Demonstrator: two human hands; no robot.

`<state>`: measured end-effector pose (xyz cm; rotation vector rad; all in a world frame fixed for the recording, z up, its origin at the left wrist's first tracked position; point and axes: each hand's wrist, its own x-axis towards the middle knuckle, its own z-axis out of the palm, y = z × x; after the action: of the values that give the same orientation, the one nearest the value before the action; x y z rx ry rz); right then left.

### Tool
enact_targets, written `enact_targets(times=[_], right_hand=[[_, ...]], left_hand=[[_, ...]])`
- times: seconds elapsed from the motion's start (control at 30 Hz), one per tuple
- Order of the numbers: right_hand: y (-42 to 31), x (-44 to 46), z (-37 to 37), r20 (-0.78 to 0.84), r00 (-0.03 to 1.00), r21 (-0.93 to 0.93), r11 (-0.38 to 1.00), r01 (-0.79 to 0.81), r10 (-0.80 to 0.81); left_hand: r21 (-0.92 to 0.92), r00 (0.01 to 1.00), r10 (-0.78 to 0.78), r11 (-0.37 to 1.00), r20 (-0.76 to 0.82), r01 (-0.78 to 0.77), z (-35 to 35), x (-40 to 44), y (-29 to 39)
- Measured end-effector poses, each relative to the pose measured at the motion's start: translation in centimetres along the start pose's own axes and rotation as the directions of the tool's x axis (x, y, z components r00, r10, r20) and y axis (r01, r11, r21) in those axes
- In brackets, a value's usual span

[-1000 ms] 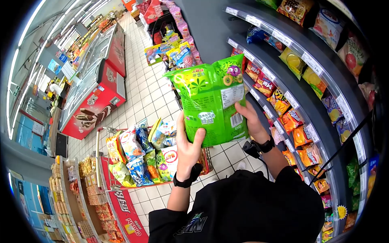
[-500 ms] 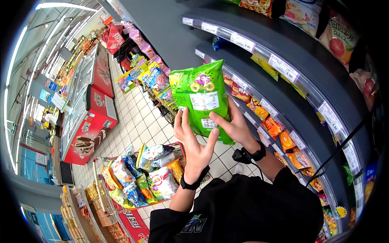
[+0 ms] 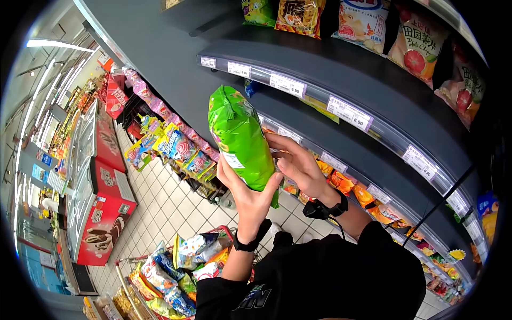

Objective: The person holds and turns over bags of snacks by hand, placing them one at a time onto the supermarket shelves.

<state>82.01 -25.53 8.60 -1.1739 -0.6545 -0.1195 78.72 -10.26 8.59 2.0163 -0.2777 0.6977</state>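
Observation:
A puffed green snack bag (image 3: 241, 141) is held upright in front of me, turned so that its side faces the camera. Around its lower left side my left hand (image 3: 248, 202) is closed, with the thumb at the front of the bag's bottom. My right hand (image 3: 301, 168) is at the bag's right edge, its fingers curled against it and partly hidden behind it. A white label shows low on the bag near my left fingers.
A red-rimmed shopping cart (image 3: 226, 229) full of snack bags stands below left. Curved dark shelves (image 3: 298, 58) with price tags and snack bags rise on the right. A red freezer (image 3: 104, 213) stands across the tiled aisle, and hanging candy packs (image 3: 178, 143) are nearer.
The green bag has turned from its printed back to its narrow side. My right hand has shifted around its edge. The view has swung, showing more of the upper shelf.

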Motion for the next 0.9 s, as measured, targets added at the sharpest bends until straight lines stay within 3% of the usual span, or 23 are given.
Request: enact_targets(times=[0.27, 0.4, 0.5, 0.67, 0.8, 0.87, 0.9], right_hand=[[1.4, 7.3, 3.7, 0.106, 0.994, -0.087, 0.996, 0.025, -0.016], [3.0, 11.1, 5.7, 0.111, 0.993, -0.03, 0.999, -0.029, 0.032], [4.1, 13.7, 6.6, 0.023, 0.997, -0.111, 0.992, -0.065, 0.068], [5.8, 17.2, 5.9, -0.096, 0.992, -0.289, 0.951, -0.111, 0.086], [6.1, 17.9, 5.6, -0.048, 0.994, -0.305, 0.946, -0.107, 0.097], [6.2, 18.1, 5.2, 0.005, 0.994, -0.29, 0.952, -0.102, 0.108], [6.0, 17.9, 5.4, 0.031, 0.993, -0.284, 0.954, -0.097, 0.111]], left_hand=[[-0.106, 0.984, 0.068, 0.991, -0.166, -0.087, -4.4, 5.7, -5.2], [-0.239, 0.973, 0.043, 0.966, -0.228, -0.098, -7.0, 7.5, -9.1], [-0.59, 0.974, -0.071, 0.805, -0.215, -0.071, -8.8, 8.3, -10.4], [-0.667, 0.982, -0.098, 0.744, -0.16, -0.034, -11.1, 8.7, -13.7], [-0.728, 0.989, -0.102, 0.685, -0.11, -0.01, -10.9, 9.2, -16.7], [-0.819, 0.995, -0.082, 0.573, -0.048, 0.008, -9.9, 10.2, -18.2], [-0.79, 0.993, -0.119, 0.61, -0.026, 0.052, -10.0, 10.0, -18.2]])
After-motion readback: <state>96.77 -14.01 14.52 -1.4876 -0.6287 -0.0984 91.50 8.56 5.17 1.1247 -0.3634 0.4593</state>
